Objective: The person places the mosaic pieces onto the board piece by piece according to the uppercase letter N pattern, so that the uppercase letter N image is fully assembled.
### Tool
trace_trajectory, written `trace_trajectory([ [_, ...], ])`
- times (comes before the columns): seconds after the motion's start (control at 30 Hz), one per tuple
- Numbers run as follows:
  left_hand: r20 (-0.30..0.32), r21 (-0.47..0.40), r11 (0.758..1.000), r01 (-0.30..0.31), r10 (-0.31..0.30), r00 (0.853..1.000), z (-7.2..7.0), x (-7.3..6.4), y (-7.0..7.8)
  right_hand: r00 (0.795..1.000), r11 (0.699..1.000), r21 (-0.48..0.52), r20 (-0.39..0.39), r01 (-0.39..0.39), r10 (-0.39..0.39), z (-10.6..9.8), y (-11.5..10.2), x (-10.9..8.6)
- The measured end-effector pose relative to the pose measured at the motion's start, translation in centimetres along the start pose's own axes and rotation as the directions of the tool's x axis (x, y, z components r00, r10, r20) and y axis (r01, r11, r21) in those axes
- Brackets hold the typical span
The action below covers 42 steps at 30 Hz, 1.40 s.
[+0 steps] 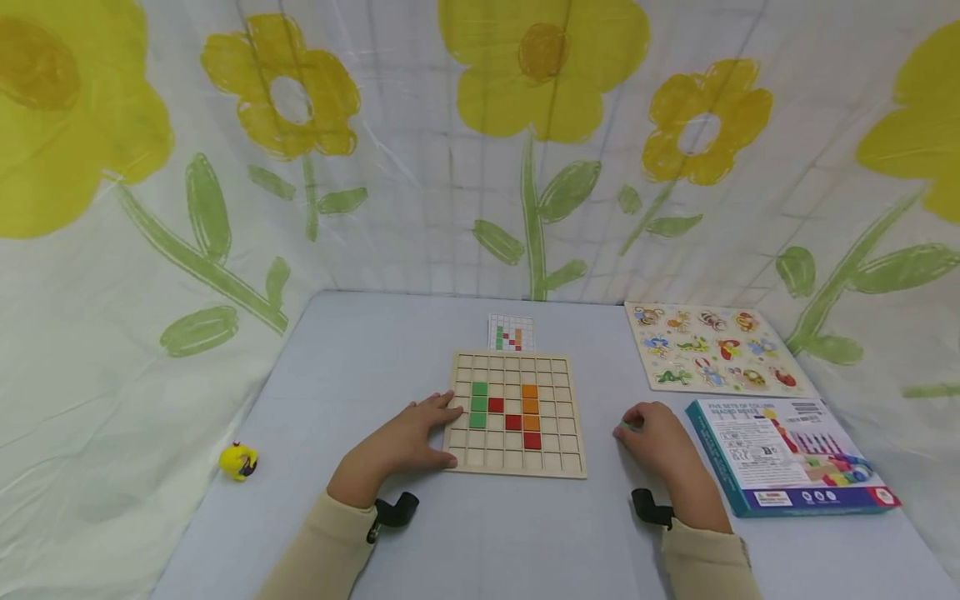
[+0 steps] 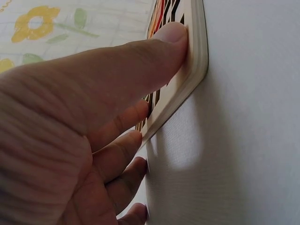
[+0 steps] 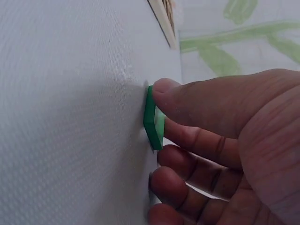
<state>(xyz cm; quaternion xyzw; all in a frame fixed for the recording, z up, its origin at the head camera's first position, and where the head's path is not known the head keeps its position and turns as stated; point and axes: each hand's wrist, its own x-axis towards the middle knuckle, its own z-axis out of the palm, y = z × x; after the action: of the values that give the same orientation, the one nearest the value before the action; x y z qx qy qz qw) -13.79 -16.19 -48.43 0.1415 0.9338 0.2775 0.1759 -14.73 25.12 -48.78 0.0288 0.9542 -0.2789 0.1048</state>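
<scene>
A wooden grid board [image 1: 465, 457] lies in the middle of the table, with green tiles [image 1: 478, 404], red tiles [image 1: 513, 422] and orange tiles [image 1: 530, 406] in some squares. My left hand [image 1: 401, 442] rests at the board's left side, fingers spread; its thumb [image 2: 172, 35] touches the near corner of the rim in the left wrist view. To the right of the board, my right hand [image 1: 660, 442] pinches a green square tile [image 3: 150, 115] between thumb and forefinger, low over the tabletop. Behind the board is a pattern card [image 1: 512, 331] with coloured squares.
An insect picture puzzle board [image 1: 716, 346] lies at the back right. In front of it sits a toy box [image 1: 787, 458], just right of my right hand. A small yellow toy [image 1: 237, 461] stands near the table's left edge. Flower-painted sheeting [image 1: 405, 208] hangs behind.
</scene>
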Motion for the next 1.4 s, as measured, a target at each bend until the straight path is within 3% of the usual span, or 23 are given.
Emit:
trace_trajectory([
  [0.23, -0.002, 0.0, 1.0, 0.002, -0.002, 1.0, 0.1, 0.0, 0.0, 0.999, 0.999, 0.026, -0.031, -0.019, 0.02, 0.4, -1.0, -0.1],
  [0.4, 0.0, 0.0, 1.0, 0.009, -0.009, 1.0, 0.1, 0.1, 0.0, 0.989, 0.992, 0.073, -0.11, 0.105, -0.096, 1.8, -4.8, -1.0],
  [0.57, 0.006, 0.005, 1.0, 0.004, -0.004, 1.0, 0.0, 0.1, -0.1, 0.96, 0.949, 0.147, -0.078, 0.278, -0.269, 4.9, -10.3, -1.7],
  [0.73, 0.011, -0.002, 1.0, 0.014, -0.013, 1.0, -0.1, 0.0, -0.1, 0.904, 0.896, 0.13, 0.008, 0.424, -0.428, 8.3, -14.0, -1.3],
  [0.8, 0.01, -0.011, 1.0, 0.02, -0.02, 1.0, -0.1, 0.0, -0.1, 0.889, 0.884, 0.117, 0.026, 0.452, -0.458, 9.3, -15.0, -0.9],
  [0.87, 0.007, -0.019, 1.0, 0.017, -0.017, 1.0, -0.1, -0.1, 0.0, 0.881, 0.878, 0.102, 0.029, 0.468, -0.473, 9.9, -15.6, -0.6],
  [1.0, 0.005, -0.028, 1.0, 0.01, -0.01, 1.0, -0.1, -0.1, 0.0, 0.885, 0.884, 0.069, 0.021, 0.463, -0.465, 10.5, -16.3, -0.3],
  [1.4, 0.002, -0.022, 1.0, 0.019, -0.019, 1.0, -0.2, -0.1, 0.0, 0.874, 0.874, 0.005, 0.037, 0.485, -0.485, 10.7, -16.3, -0.9],
])
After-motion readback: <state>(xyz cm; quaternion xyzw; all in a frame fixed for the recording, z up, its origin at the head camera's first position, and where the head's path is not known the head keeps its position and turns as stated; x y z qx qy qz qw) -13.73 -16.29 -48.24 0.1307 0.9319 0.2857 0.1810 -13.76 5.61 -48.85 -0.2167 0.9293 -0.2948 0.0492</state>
